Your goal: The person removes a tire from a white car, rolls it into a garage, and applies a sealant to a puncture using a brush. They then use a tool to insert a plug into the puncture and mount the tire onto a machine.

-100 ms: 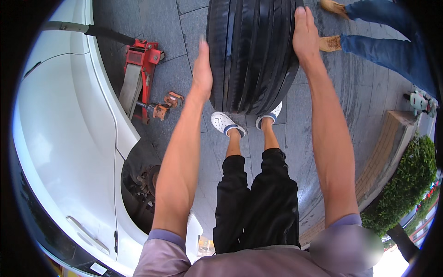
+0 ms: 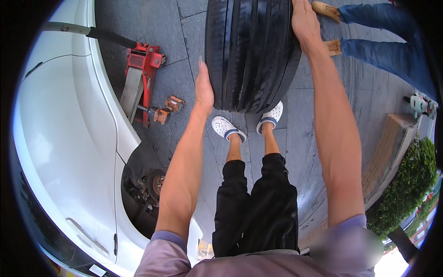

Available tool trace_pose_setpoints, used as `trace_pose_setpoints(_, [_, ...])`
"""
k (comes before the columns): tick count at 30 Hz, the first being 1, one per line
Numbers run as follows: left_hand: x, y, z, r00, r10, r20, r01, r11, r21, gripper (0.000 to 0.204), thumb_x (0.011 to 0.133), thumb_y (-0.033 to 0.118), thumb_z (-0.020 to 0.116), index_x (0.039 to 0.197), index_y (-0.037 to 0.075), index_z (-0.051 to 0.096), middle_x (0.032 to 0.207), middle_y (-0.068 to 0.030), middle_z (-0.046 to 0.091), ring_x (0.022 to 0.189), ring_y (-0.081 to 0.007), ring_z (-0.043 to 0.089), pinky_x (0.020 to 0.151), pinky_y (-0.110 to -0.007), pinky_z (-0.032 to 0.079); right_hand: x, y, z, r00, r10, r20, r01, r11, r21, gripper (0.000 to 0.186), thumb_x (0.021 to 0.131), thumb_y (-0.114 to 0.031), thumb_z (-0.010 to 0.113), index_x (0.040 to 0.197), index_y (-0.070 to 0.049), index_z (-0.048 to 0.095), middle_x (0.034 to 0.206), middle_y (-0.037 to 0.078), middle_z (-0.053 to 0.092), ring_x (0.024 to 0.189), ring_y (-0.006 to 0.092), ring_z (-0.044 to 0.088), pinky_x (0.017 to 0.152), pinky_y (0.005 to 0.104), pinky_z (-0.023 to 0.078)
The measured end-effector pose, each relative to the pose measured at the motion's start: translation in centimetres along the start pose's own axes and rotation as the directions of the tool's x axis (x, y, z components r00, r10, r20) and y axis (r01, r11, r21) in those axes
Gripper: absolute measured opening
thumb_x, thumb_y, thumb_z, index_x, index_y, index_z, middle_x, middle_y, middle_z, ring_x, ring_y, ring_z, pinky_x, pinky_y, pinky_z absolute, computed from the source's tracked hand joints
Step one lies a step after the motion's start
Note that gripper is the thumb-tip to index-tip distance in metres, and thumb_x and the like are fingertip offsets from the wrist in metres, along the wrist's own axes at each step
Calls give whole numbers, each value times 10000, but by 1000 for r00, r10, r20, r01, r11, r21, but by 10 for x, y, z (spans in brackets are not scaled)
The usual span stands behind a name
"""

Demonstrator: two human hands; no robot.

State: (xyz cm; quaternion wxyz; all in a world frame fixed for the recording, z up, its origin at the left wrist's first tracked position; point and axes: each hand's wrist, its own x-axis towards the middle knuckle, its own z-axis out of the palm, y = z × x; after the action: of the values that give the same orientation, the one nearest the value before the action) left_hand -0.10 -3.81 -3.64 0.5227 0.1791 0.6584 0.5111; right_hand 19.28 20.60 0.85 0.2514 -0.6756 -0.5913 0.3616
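A large black tire (image 2: 249, 53) stands in front of me, above my white clogs (image 2: 224, 128). My left hand (image 2: 204, 87) is pressed against its left side, fingers extended along it. My right hand (image 2: 304, 25) grips its right side higher up. Both hands hold the tire between them.
A white car (image 2: 64, 147) with an exposed brake hub (image 2: 157, 184) is on the left. Beside it lie a red floor jack (image 2: 143, 64) and an orange metal stand (image 2: 161, 113). Another person's legs (image 2: 378, 62) are at upper right. A low brick edge (image 2: 392, 134) borders shrubs (image 2: 410, 175).
My left hand is lower on the tire's side. My right hand is higher, toward the upper edge of the picture. The tire has shifted slightly left and up.
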Motion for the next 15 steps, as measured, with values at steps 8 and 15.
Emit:
trace_pose_setpoints(8, [34, -6, 16, 995, 46, -94, -52, 997, -62, 823, 1110, 608, 323, 1461, -111, 516, 1456, -142, 597, 1336, -218, 534, 1174, -320, 347, 37, 17, 13, 972, -215, 92, 174, 928, 330, 731, 1061, -605, 393, 1579, -89, 408, 1568, 246, 476, 1485, 437, 396, 1222, 443, 303])
trace_pose_setpoints(15, [64, -12, 5, 999, 51, 20, -47, 987, -156, 750, 1112, 591, 344, 1571, 4, 429, 1567, -84, 496, 1400, -204, 478, 1205, -322, 323, -53, 22, 14, 984, -156, -86, 171, 961, 218, 753, 1110, -554, 346, 1633, -15, 299, 1627, 251, 406, 1504, 382, 398, 1227, 387, 287])
